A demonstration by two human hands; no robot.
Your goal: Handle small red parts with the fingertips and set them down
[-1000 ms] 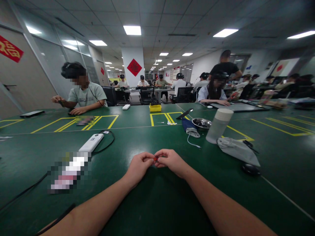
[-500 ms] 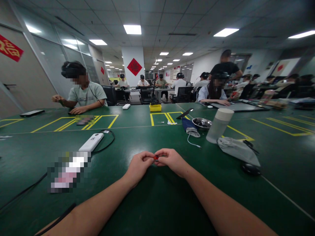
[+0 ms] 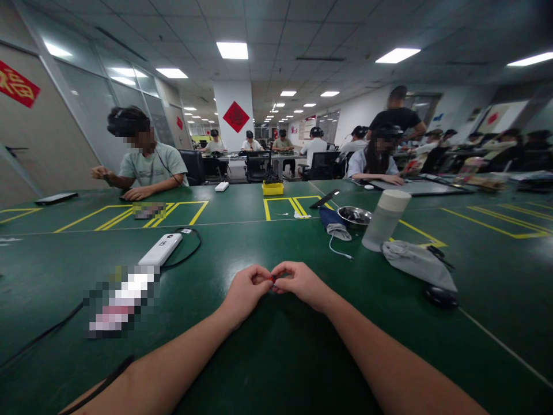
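My left hand (image 3: 247, 290) and my right hand (image 3: 299, 283) meet fingertip to fingertip above the green table (image 3: 268, 363). Between them they pinch a small red object (image 3: 273, 279), mostly covered by the fingers, so its kind does not show. Both thumbs press toward it from the near side, and the index fingers curl over from the far side. A small pale or bluish spot shows beside the red, too tiny to name.
On the left lie a white power bank (image 3: 161, 250), a black cable (image 3: 199, 248) and a blurred-out flat item. On the right are a metal bowl (image 3: 354, 217), a frosted bottle (image 3: 386, 220), a grey pouch (image 3: 417, 265) and a black mouse (image 3: 440, 297). People sit across the table.
The fingers have shifted slightly around the red object, and less of it shows now. Both arms have stayed in nearly the same place.
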